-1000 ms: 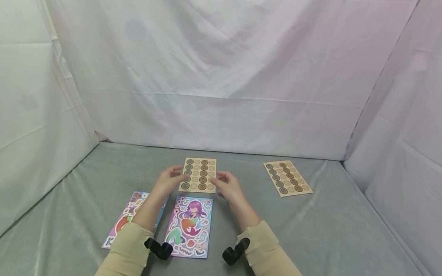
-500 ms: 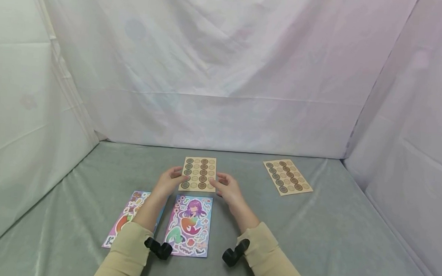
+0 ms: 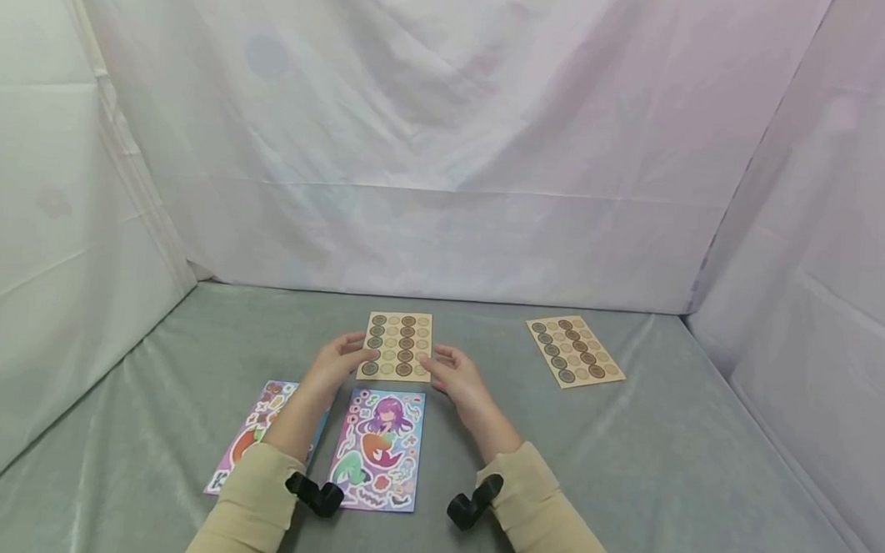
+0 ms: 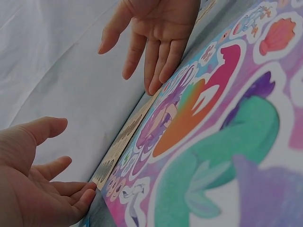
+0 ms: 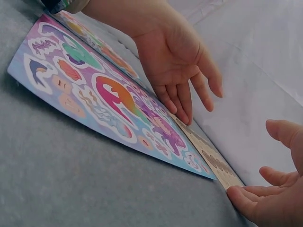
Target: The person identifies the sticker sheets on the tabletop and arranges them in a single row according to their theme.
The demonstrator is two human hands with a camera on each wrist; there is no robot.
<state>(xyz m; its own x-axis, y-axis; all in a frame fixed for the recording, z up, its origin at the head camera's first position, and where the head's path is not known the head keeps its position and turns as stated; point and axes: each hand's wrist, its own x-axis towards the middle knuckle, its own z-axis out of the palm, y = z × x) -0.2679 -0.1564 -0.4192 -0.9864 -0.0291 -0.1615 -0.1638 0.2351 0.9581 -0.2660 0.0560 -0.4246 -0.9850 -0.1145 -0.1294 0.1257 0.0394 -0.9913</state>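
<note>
A beige sheet of round stickers [image 3: 397, 347] lies flat on the table between my two hands in the head view. My left hand [image 3: 336, 364] is at its left edge and my right hand [image 3: 460, 379] at its right edge. Both hands stand on their sides with relaxed fingers. In the left wrist view, the lower fingers of the left hand [image 4: 45, 182] touch the sheet's corner while the thumb stays raised. The right wrist view has the right hand [image 5: 272, 191] touching the opposite corner in the same way. A mermaid sticker sheet [image 3: 381, 453] lies just in front.
Another colourful sticker sheet [image 3: 258, 425] lies tilted at the left, partly hidden under the left forearm. At the right back lies a second beige sheet of round stickers [image 3: 575, 351], turned at an angle. White cloth walls [image 3: 447, 185] enclose the grey table [image 3: 627, 487].
</note>
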